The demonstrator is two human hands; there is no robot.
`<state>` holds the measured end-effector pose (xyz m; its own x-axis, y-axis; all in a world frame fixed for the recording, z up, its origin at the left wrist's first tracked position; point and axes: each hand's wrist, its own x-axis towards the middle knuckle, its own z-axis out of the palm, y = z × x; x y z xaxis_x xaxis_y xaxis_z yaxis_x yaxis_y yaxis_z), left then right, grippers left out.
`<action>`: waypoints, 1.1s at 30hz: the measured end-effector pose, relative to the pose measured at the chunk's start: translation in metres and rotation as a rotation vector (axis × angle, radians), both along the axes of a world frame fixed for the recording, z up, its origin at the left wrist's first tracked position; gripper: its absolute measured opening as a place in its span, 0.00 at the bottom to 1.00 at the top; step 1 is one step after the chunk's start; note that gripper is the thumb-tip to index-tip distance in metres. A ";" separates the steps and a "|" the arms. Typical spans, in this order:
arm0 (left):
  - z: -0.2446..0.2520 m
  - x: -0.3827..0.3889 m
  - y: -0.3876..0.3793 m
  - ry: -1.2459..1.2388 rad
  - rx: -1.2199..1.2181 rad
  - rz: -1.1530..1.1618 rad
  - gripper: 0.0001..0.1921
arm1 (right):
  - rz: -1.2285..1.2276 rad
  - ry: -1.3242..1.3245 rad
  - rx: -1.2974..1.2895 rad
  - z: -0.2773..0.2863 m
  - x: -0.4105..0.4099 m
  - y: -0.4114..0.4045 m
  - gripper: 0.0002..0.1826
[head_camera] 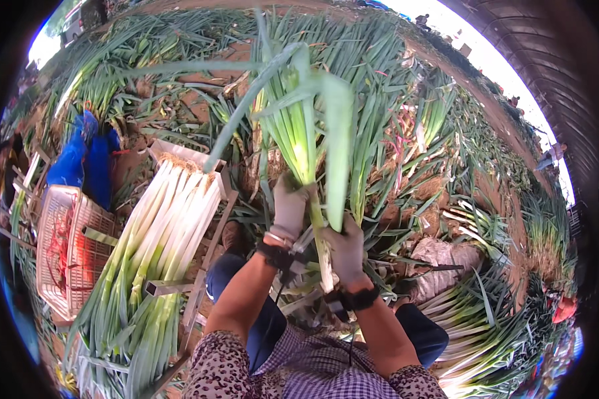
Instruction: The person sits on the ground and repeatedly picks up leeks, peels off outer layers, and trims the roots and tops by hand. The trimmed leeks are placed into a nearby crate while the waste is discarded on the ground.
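Observation:
A large leek-like green onion (304,149) stands upright before me, its broad green leaves fanned out at the top and its pale root end down between my wrists. Around the upper stalk closes my left hand (289,204), in a light glove. My right hand (343,244), gloved too, grips a green leaf hanging down beside the stalk. Both wrists wear black straps with small devices. At my left, a neat row of cleaned long onions (169,214) lies on a metal frame (219,224), white ends against an upright end plate.
A pink plastic basket (75,249) with red ties and a blue bag (82,159) are at the left. Heaps of onions (209,40) cover the ground ahead. At the right lie a pale sack (442,264) and another onion pile (469,324). People are far off.

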<state>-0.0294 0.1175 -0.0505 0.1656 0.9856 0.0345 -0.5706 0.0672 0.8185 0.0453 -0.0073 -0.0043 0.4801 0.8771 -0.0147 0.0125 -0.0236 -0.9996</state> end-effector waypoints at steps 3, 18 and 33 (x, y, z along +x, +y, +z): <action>0.005 -0.021 0.027 -0.116 -0.031 -0.068 0.16 | 0.047 -0.024 -0.190 -0.010 0.024 -0.062 0.13; -0.002 -0.031 0.013 -0.182 -0.109 -0.118 0.16 | 0.160 -0.825 0.179 0.000 0.017 0.037 0.21; 0.023 -0.033 -0.001 -0.071 -0.080 -0.171 0.20 | 0.117 -0.949 0.005 0.008 0.013 0.018 0.19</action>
<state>-0.0620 0.1166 -0.0271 0.3309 0.9433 -0.0257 -0.6013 0.2318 0.7646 0.0587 0.0110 0.0040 0.1993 0.9194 0.3392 0.8197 0.0333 -0.5718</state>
